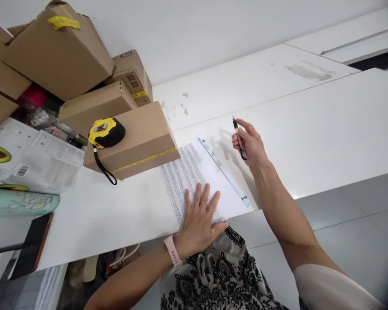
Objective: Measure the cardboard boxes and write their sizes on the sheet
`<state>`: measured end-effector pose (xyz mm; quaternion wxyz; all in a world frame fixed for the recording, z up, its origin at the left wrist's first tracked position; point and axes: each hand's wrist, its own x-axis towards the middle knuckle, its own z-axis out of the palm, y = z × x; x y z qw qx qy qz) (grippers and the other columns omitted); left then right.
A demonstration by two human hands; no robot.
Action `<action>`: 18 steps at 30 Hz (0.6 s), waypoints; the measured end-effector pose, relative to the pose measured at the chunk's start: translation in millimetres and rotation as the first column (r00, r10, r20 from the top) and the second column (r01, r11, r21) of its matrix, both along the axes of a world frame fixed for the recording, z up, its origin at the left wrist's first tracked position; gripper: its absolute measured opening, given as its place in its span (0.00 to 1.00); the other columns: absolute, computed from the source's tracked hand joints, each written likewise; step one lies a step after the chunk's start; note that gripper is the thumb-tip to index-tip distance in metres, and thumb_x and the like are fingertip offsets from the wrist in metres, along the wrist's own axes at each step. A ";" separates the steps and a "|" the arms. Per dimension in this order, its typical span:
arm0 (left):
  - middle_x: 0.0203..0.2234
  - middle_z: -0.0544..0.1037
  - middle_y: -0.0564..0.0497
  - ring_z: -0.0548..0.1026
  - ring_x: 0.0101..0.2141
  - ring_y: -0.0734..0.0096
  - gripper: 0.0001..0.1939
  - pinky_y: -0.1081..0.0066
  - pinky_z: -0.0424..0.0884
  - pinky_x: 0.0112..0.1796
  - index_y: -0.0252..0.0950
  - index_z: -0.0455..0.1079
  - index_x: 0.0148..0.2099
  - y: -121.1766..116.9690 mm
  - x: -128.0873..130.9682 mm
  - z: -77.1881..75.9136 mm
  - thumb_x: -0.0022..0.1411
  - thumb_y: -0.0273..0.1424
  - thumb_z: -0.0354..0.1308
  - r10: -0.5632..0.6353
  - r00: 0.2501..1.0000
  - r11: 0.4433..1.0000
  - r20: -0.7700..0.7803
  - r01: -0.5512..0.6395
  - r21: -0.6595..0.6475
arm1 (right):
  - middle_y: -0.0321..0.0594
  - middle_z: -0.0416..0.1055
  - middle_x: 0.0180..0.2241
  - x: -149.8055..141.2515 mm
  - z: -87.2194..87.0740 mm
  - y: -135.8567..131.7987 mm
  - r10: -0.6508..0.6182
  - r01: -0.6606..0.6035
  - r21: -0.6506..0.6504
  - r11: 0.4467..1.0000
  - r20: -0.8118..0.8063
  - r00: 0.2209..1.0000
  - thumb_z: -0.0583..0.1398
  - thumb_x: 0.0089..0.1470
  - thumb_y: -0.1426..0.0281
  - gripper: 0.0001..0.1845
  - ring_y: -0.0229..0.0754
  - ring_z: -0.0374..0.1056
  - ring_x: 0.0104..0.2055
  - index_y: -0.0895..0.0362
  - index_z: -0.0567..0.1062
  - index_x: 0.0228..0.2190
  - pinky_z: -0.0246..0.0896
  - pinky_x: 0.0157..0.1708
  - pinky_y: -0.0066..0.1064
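My left hand [200, 219] lies flat with spread fingers on a sheet of paper [189, 172] covered in rows of small dark marks. Raised above the white table, my right hand [250, 142] is closed around a pen [239, 140], its tip pointing away from me. One finger is stretched out near that tip. Under the marked sheet, a strip of another printed sheet [224, 172] shows along its right side. A cardboard box [145, 142] stands at the paper's far left corner, with a yellow and black tape measure [106, 132] on top.
More cardboard boxes [61, 51] are stacked at the back left. A white carton with avocado pictures [45, 155], a mint-green bottle [22, 201] and a dark phone-like slab [32, 245] are at the left. The white table [310, 129] extends right; its front edge runs before me.
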<state>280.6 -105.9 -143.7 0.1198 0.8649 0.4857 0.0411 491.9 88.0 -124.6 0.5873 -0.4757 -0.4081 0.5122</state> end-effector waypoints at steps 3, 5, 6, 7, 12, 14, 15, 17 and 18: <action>0.71 0.40 0.36 0.33 0.69 0.39 0.41 0.28 0.39 0.61 0.39 0.39 0.73 -2.4 10.0 8.0 0.68 0.55 0.43 0.006 0.999 0.999 0.032 -0.005 -0.032 | 0.40 0.78 0.36 -3.1 9.6 -5.6 0.163 -0.158 0.059 0.986 -0.093 0.982 0.60 0.51 0.59 0.21 0.43 0.75 0.38 0.53 0.72 0.46 0.73 0.38 0.38; 0.71 0.44 0.37 0.38 0.69 0.39 0.39 0.29 0.45 0.61 0.40 0.41 0.73 3.4 6.1 14.7 0.68 0.54 0.43 -0.024 0.998 0.998 0.059 0.027 -0.056 | 0.43 0.78 0.44 -7.6 15.3 -9.8 0.227 -0.219 0.087 0.972 -0.109 0.968 0.62 0.51 0.58 0.22 0.47 0.74 0.46 0.53 0.73 0.46 0.72 0.45 0.42; 0.70 0.48 0.37 0.42 0.69 0.39 0.38 0.32 0.50 0.61 0.40 0.44 0.72 8.9 2.9 17.7 0.69 0.53 0.43 -0.033 0.996 0.998 0.077 0.038 -0.056 | 0.43 0.78 0.46 -10.5 17.1 -11.9 0.253 -0.243 0.098 0.965 -0.104 0.962 0.63 0.50 0.57 0.22 0.47 0.74 0.48 0.52 0.72 0.46 0.71 0.47 0.43; 0.69 0.52 0.37 0.47 0.68 0.41 0.36 0.36 0.55 0.60 0.39 0.48 0.71 16.2 -0.4 20.0 0.69 0.52 0.44 -0.036 0.995 0.998 0.096 0.040 -0.041 | 0.43 0.78 0.45 -13.6 17.9 -13.9 0.273 -0.263 0.108 0.959 -0.093 0.958 0.64 0.49 0.57 0.22 0.47 0.74 0.48 0.52 0.72 0.45 0.70 0.48 0.43; 0.54 0.73 0.37 0.72 0.51 0.50 0.16 0.50 0.72 0.49 0.33 0.65 0.57 63.0 -11.7 18.4 0.71 0.34 0.49 -0.032 0.996 0.986 0.082 0.018 0.168 | 0.32 0.66 0.19 -35.9 8.3 -21.2 0.236 -0.238 0.065 0.969 0.038 0.971 0.61 0.51 0.44 0.25 0.40 0.68 0.26 0.52 0.67 0.26 0.67 0.34 0.35; 0.49 0.75 0.38 0.75 0.44 0.54 0.13 0.55 0.75 0.41 0.33 0.66 0.53 74.8 -14.3 12.6 0.71 0.29 0.46 -0.040 0.999 0.978 0.019 0.035 0.204 | 0.31 0.62 0.16 -45.6 2.0 -22.2 0.271 -0.272 0.012 0.962 0.038 0.962 0.55 0.53 0.39 0.28 0.40 0.65 0.24 0.52 0.68 0.28 0.65 0.31 0.35; 0.49 0.75 0.39 0.76 0.41 0.56 0.13 0.58 0.76 0.37 0.33 0.66 0.53 78.1 -15.3 9.6 0.71 0.28 0.45 -0.037 0.999 0.977 -0.012 0.039 0.211 | 0.32 0.65 0.19 -49.9 -1.2 -22.0 0.322 -0.322 -0.006 0.947 0.012 0.947 0.53 0.54 0.38 0.30 0.40 0.67 0.26 0.53 0.71 0.32 0.66 0.33 0.36; 0.55 0.72 0.37 0.77 0.38 0.58 0.16 0.61 0.76 0.31 0.32 0.64 0.57 80.8 -16.7 5.1 0.72 0.29 0.44 -0.018 0.998 0.976 -0.060 0.031 0.214 | 0.39 0.74 0.29 -57.0 -7.7 -20.2 0.440 -0.441 -0.035 0.897 -0.039 0.897 0.56 0.54 0.41 0.31 0.42 0.72 0.35 0.54 0.73 0.43 0.67 0.41 0.38; 0.59 0.69 0.36 0.78 0.37 0.59 0.18 0.62 0.76 0.29 0.31 0.62 0.59 81.2 -17.1 3.9 0.72 0.30 0.44 -0.007 0.997 0.978 -0.078 0.023 0.209 | 0.41 0.76 0.35 -59.8 -11.0 -18.8 0.483 -0.485 -0.052 0.873 -0.047 0.874 0.60 0.53 0.44 0.30 0.43 0.72 0.39 0.55 0.74 0.45 0.67 0.44 0.38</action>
